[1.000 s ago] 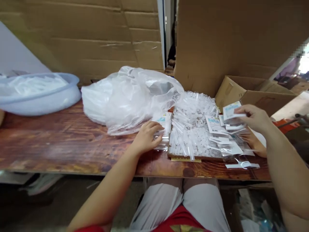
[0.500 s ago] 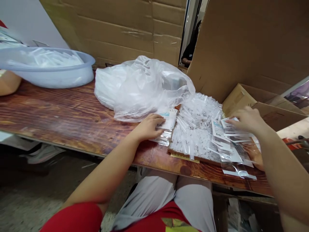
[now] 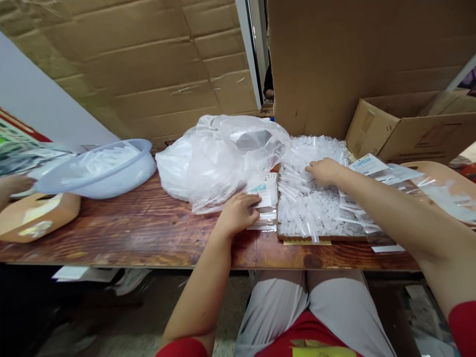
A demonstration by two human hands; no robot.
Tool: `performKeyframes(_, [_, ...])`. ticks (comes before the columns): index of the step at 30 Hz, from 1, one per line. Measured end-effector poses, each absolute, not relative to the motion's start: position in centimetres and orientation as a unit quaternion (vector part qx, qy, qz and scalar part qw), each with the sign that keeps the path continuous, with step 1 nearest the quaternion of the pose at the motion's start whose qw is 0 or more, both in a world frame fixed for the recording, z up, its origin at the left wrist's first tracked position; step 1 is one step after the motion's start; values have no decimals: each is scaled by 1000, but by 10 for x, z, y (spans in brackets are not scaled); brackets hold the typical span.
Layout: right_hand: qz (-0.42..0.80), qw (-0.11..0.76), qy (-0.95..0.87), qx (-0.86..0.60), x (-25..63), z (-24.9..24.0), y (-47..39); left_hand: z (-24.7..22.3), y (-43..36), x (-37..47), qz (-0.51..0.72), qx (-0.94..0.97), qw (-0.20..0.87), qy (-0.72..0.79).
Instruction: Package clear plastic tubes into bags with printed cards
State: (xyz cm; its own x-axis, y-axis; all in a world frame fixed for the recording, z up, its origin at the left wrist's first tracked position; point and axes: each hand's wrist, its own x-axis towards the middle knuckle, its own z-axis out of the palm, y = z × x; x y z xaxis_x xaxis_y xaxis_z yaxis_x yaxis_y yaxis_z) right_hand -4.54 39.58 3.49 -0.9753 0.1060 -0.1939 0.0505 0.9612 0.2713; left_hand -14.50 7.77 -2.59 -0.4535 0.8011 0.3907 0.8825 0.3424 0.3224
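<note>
My left hand (image 3: 240, 213) lies on a small stack of clear packets with printed cards (image 3: 268, 198), fingers stretched over the top and thumb apart. To the right of that stack, a shallow cardboard tray (image 3: 316, 239) is heaped with clear plastic tubes (image 3: 303, 196). My right hand (image 3: 326, 171) is over the far part of the heap, fingertips drawn together among the tubes; anything between them is too small to make out. Under and beside my right forearm lie more clear packets with printed cards (image 3: 368, 164), fanned over the tray's right side.
A crumpled white plastic bag (image 3: 219, 158) lies behind the left stack. Farther left are a pale blue basin (image 3: 100, 186) of white pieces, an orange tray (image 3: 40, 218) and another person's hand (image 3: 15, 186). An open cardboard box (image 3: 420, 129) and another orange tray (image 3: 431, 168) stand right.
My right hand has moved left from the packets on the right to the tube heap. My left hand remains on its stack. The view has turned, showing more of the left side.
</note>
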Motion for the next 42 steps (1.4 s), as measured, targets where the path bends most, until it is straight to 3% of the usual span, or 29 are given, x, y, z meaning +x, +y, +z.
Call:
performKeyframes(3, [130,86,987,47,-41,44,396,-28,78,-146,-256,-507,86,-818])
performKeyframes(10, [52,-53,989,126,-31,51,365,-33,77,-148,-269,-509,103,-811])
performKeyframes(18, [-41,-23,994,100,-38,12,352,-35,81,-149,-307,-520,119,-788])
performKeyframes(42, [-96,-40,989,100,-53,16,347,-29,89,-136,-426,-494,83,-754])
